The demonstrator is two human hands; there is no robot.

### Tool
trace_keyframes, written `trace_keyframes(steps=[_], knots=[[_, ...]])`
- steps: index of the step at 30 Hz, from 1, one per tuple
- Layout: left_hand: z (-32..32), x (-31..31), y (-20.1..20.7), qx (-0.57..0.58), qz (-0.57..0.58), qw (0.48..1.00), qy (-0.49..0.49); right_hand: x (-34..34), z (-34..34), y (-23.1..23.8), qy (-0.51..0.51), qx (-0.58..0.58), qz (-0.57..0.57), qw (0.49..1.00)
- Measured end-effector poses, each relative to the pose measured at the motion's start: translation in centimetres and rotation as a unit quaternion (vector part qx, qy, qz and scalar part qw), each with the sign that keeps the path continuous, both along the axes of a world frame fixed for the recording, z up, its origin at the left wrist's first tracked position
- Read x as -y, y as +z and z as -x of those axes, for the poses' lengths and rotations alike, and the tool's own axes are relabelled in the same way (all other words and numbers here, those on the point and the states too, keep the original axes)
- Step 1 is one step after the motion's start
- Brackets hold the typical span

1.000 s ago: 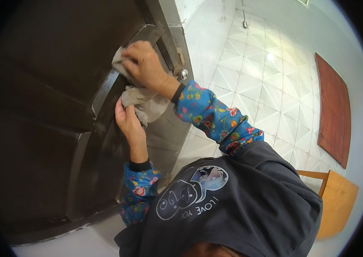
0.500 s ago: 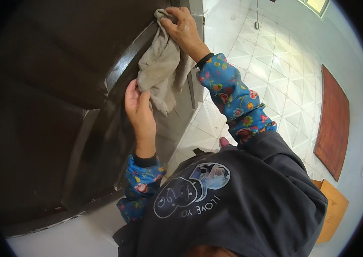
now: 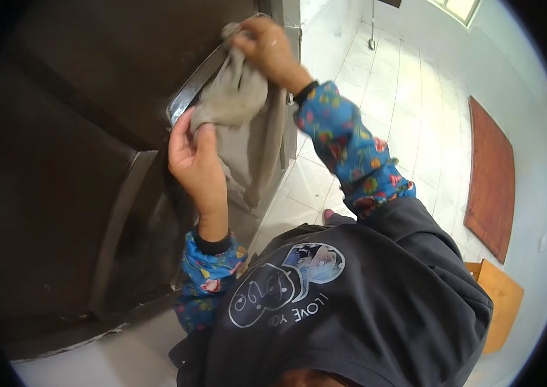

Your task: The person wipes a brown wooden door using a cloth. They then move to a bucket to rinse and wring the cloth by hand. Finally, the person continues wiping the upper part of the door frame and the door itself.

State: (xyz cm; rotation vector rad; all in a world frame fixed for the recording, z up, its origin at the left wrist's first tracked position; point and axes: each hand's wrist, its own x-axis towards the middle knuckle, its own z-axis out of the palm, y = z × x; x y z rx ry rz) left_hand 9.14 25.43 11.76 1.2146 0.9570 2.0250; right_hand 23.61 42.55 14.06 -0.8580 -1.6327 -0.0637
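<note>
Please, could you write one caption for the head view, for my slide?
Left hand and right hand, in floral sleeves, hold a grey cloth at a dark panelled door.

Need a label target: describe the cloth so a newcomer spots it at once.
A dark brown panelled door fills the left of the view. Near its right-hand edge, the left hand below and the right hand above hold the cloth between them. It is crumpled, plain grey-beige fabric, unlike the dark door and the blue floral sleeves.
</note>
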Motion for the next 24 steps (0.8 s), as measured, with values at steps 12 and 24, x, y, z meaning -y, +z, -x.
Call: trace_keyframes(steps=[12,24], knots=[[4.5,-2.4,0.9,-0.592,-0.282,0.724,0.216,7.5,4.7,0.3,0.137,0.062,0.017,0.988],[3.4,-0.3,4.2,-0.672,-0.183,0.706,0.128,0.4,2.8,-1.8,0.001,-0.109,-0.061,0.992]])
